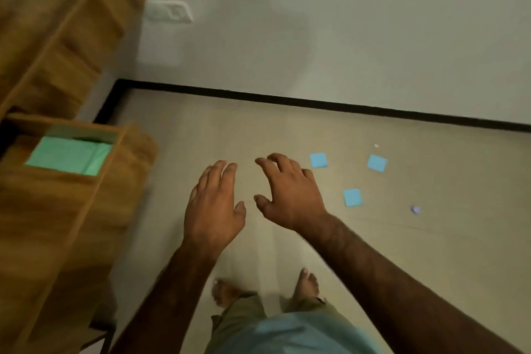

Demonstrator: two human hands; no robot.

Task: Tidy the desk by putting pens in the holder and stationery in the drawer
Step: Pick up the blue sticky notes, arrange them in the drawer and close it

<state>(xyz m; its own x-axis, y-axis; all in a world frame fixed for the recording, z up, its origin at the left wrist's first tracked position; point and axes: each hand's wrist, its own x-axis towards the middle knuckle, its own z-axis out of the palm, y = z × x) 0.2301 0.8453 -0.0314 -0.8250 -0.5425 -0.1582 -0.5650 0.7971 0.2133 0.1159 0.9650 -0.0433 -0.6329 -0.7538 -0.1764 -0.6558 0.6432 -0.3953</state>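
Observation:
Three blue sticky notes lie on the beige floor: one (318,160) just right of my right hand, one (377,163) farther right, one (352,197) nearer to me. My left hand (214,201) and my right hand (287,192) hover side by side above the floor, fingers spread and loosely bent, holding nothing. At the left, the wooden desk's drawer (123,135) stands pulled out, with a green paper pad (70,155) inside. No pens or pen holder are in view. The picture is motion-blurred.
The wooden desk (57,37) fills the left side. A white wall with a black skirting strip (316,103) runs across the back. A small purple scrap (415,209) and a white speck (376,146) lie on the floor. My bare feet (309,282) stand below the hands.

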